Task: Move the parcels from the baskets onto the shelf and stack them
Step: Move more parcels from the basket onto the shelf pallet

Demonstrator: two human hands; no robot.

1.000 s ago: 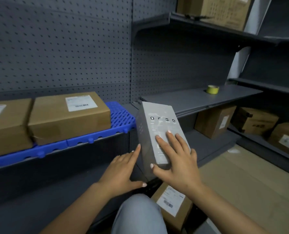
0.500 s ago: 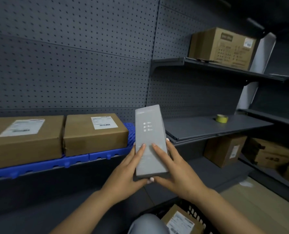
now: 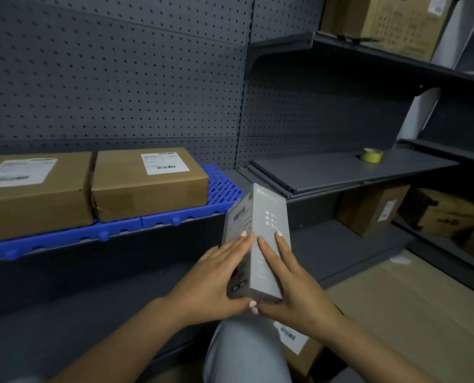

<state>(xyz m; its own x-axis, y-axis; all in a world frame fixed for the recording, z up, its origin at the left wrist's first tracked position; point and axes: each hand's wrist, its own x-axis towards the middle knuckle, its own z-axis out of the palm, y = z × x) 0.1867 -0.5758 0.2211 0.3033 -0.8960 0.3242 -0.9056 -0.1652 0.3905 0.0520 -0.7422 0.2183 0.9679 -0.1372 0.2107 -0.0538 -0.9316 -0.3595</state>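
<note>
A slim grey box (image 3: 263, 244) stands on end in mid-air, tilted slightly to the left, in front of the gap between two shelf sections. The left hand (image 3: 216, 277) presses flat against its left side and the right hand (image 3: 288, 280) lies along its front face, fingers long and close together, both thumbs meeting under its lower end, so the two hands clasp it between them. Small white print and icons on its front and a barcode on its side are too blurred to read.

To the left, a blue plastic grid mat (image 3: 219, 189) covers the shelf (image 3: 152, 244), and two brown cardboard parcels sit on it, touching side by side: the nearer parcel (image 3: 147, 183) with a white label on top, and the far-left parcel (image 3: 34, 194), cut off by the frame edge. The mat's right end, just beside the grey box, is bare. Behind runs a dark pegboard wall (image 3: 114, 87).

To the right, a grey shelf board (image 3: 340, 170) carries a roll of yellow tape (image 3: 371, 155). Below it stand more cardboard boxes (image 3: 371, 208) in shadow, and a large carton (image 3: 382, 20) on the top shelf is cut off above.

Under the hands, a knee in grey trousers (image 3: 244, 355) hides most of a labelled brown parcel (image 3: 299, 344); whatever holds it cannot be made out.
</note>
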